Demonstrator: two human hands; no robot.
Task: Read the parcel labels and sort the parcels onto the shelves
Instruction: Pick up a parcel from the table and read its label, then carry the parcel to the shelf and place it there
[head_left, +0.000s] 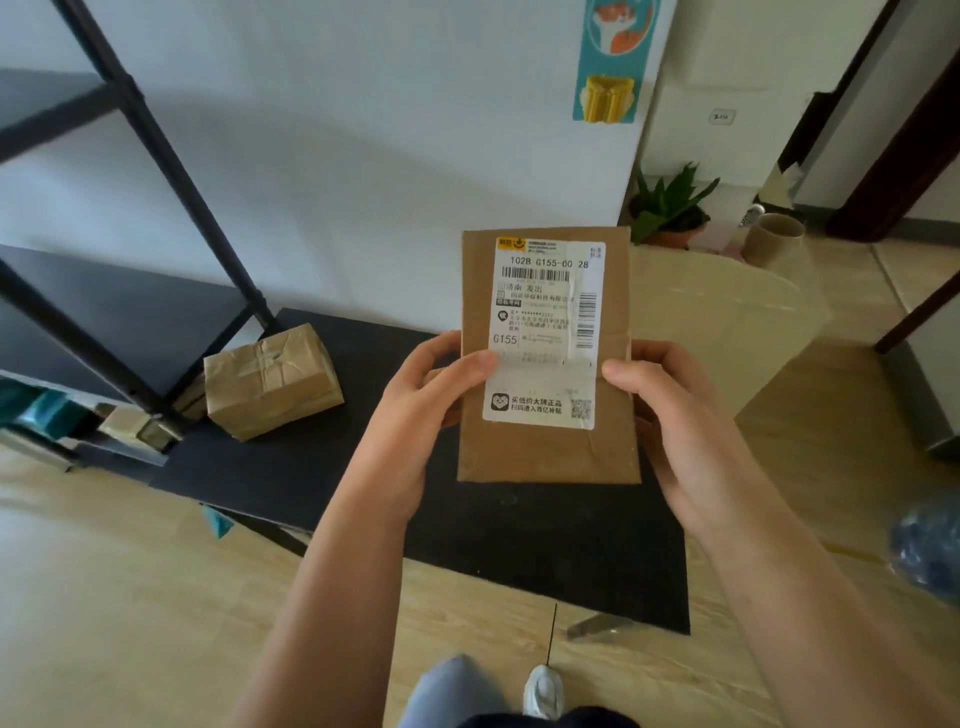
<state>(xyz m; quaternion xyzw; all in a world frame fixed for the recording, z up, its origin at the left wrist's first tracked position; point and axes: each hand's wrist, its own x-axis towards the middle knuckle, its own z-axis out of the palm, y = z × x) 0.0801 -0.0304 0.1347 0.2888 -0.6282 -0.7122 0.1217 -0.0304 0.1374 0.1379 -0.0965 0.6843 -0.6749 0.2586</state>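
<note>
**Holding a parcel up, label facing me**

Nearest to me, my shoe (544, 690) is standing on the wooden floor (130, 597), just short of a black mat (519, 545) that is lying in front of me.

Above the mat, I am gripping a flat brown parcel (545, 452) upright with both hands. My left hand (415, 410) is clasping its left edge, thumb pressing on the front over the white label (545, 332). My right hand (675, 415) is clasping the right edge, thumb resting on the label's right side. The label is facing me and is reading "102B G155-00 28" along the top, with "G155" lower down, barcodes and a QR code.

To the left, a second parcel (270, 382), wrapped in creased brown tape, is sitting on the far corner of the mat, just beside the leg of a black shelf (156, 156). The shelf is rising at the left, its dark boards showing at two levels; I cannot tell what the small things under its lowest board are.

Behind the parcel in my hands, a pale desk (727, 312) is showing at the right. Beyond it, a potted plant (670, 208) and a beige cup (774, 239) are standing on the floor near the white wall (363, 130).
</note>
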